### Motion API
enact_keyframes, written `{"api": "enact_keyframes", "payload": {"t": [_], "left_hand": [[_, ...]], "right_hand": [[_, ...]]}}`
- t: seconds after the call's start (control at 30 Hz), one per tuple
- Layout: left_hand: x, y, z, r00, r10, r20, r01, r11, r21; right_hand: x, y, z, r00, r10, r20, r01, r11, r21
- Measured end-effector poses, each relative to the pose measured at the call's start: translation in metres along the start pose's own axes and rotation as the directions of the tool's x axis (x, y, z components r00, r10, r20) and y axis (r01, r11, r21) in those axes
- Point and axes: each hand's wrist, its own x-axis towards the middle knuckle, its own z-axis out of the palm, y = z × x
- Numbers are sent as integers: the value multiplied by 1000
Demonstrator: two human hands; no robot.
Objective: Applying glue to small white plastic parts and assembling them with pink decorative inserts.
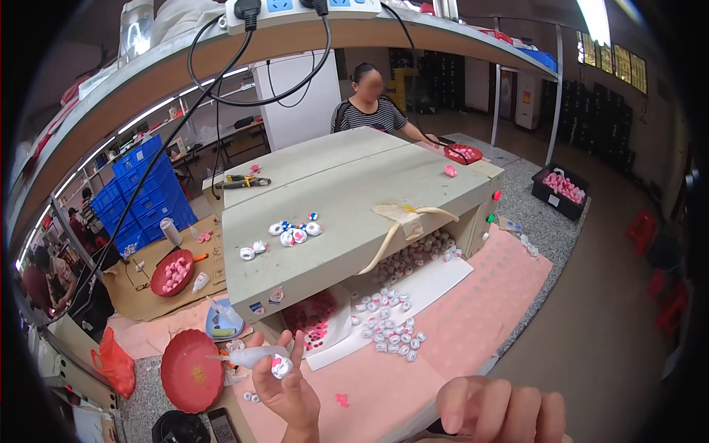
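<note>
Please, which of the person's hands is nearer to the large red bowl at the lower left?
Left. The left hand is just to the right of the red bowl; the right hand is much farther right, at the picture's lower edge.

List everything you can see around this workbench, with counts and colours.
Machine: one, grey-green, centre
Small pieces: many, mostly white with pink, inside and before the machine
White sheet: one, white, poking out of the machine
Pink covering: count unclear, pink, worktop
Pliers: one, yellow and black, machine top
Bowls: three, red, two at left, one by the co-worker
Bin: one, black, right
Crates: several, blue, left
Bag: one, red, lower left
Power strip: one, white, overhead shelf
Co-worker: one, striped top, behind machine
Squeeze bottle: one, whitish, in left hand
Left hand: one, bare, lower centre, also holding a white piece
Right hand: one, bare, lower right, fingers curled
</note>
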Motion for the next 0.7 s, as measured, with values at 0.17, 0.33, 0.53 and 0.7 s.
{"api": "enact_keyframes", "payload": {"t": [0.17,0.33,0.53,0.7], "left_hand": [[0,7,-3,999,38,-26,-38,999,12],[4,20,-15,998,50,-33,-50,999,-2],[11,27,-22,996,60,-59,-62,998,-21],[10,32,-26,999,34,-28,-34,999,-15]], "right_hand": [[-6,17,-10,988,-1,156,11,998,-59],[14,24,-27,741,-51,669,18,998,57],[12,14,10,953,-250,170,242,968,70],[9,-1,36,971,-230,71,241,912,-333]]}}
